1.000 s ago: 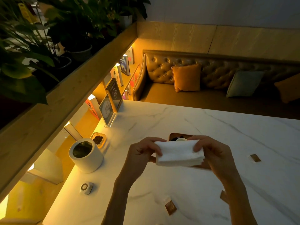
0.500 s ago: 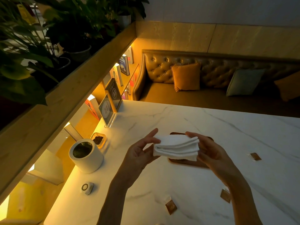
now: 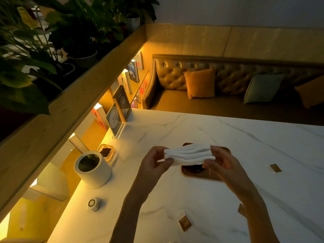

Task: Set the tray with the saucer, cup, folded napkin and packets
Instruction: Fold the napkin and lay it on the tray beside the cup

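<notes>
Dim, amber-lit marble table (image 3: pixel 175 130). At the left stands a white cylindrical pot (image 3: pixel 93 169), well apart from the work. Above the table's middle, the left hand (image 3: pixel 154 162) pinches the left end of the folded napkin (image 3: pixel 189 154) between thumb and fingertips. The right hand (image 3: pixel 222 163) curls its fingers round the right end. The napkin is held in the air just over the wooden tray (image 3: pixel 198 175), edge-on, its layers fanning slightly. Something dark sits on the tray beneath it; whether it is the cup and saucer cannot be told. Three packets lie loose on the table: the near packet (image 3: pixel 185 223), the middle packet (image 3: pixel 242 209) just beside the right forearm, and the far-right packet (image 3: pixel 275 168). Likely risks: a slackened pinch would let the layers spring open, and the forearm could sweep the middle packet away. A second ago the napkin showed its flat face; now it is edge-on. The left fingers, straighter half a second ago, now pinch.
</notes>
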Action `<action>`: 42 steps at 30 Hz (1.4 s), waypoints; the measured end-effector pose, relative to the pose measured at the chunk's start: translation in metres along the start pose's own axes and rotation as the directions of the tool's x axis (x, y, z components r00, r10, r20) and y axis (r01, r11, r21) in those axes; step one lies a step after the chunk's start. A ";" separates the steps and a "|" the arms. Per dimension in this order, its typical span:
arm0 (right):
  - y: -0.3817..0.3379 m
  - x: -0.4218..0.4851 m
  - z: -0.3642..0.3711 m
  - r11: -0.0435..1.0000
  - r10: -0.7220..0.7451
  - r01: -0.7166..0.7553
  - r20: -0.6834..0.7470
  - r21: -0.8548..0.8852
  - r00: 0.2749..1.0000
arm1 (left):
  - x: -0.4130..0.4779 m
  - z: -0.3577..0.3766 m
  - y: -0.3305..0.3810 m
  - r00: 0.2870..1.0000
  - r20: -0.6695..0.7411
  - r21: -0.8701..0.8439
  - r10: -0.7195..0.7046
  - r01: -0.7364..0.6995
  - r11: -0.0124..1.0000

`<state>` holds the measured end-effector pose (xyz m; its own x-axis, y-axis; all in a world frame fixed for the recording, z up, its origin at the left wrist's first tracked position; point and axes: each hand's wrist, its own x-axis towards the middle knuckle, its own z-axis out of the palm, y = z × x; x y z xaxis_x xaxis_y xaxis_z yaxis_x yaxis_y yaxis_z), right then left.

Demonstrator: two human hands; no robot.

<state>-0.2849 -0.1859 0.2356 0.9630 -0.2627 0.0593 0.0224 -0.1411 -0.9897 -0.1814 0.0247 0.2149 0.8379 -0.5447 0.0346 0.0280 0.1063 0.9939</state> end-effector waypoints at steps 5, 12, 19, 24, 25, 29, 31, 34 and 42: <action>0.007 -0.002 0.008 0.992 0.101 -0.098 -0.036 0.080 0.994 | -0.001 0.007 -0.006 0.996 0.053 0.033 -0.072 0.070 0.997; 0.022 -0.016 0.004 0.971 0.233 -0.239 -0.241 0.001 0.942 | 0.011 0.035 -0.020 0.990 -0.041 0.152 -0.133 0.137 0.979; 0.045 -0.032 -0.039 0.915 0.351 -0.400 -0.581 0.047 0.734 | 0.027 0.095 -0.046 0.983 0.073 0.290 -0.166 0.139 0.947; 0.056 -0.036 -0.085 0.919 0.352 -0.393 -0.543 0.045 0.762 | 0.045 0.137 -0.060 0.979 0.093 0.274 -0.182 0.150 0.950; 0.060 -0.036 -0.097 0.915 0.391 -0.392 -0.465 0.098 0.795 | 0.050 0.141 -0.063 0.975 0.103 0.259 -0.197 0.165 0.952; 0.082 -0.030 -0.141 0.824 0.540 -0.497 -0.111 0.274 0.834 | 0.064 0.150 -0.085 0.948 0.148 0.331 -0.283 0.222 0.917; 0.100 -0.024 -0.156 0.795 0.564 -0.532 -0.033 0.291 0.825 | 0.070 0.153 -0.101 0.932 0.147 0.366 -0.331 0.260 0.894; 0.135 -0.012 -0.174 0.749 0.614 -0.583 -0.002 0.315 0.789 | 0.084 0.165 -0.127 0.918 0.093 0.403 -0.385 0.319 0.858; 0.264 0.045 -0.212 0.628 0.778 -0.759 -0.179 0.171 0.603 | 0.162 0.220 -0.229 0.831 -0.105 0.402 -0.546 0.537 0.741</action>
<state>-0.2928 -0.4368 0.0049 0.5499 -0.4386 -0.7108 -0.6715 0.2739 -0.6885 -0.1719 -0.2704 0.0161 0.7383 -0.4238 -0.5247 0.2519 -0.5484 0.7974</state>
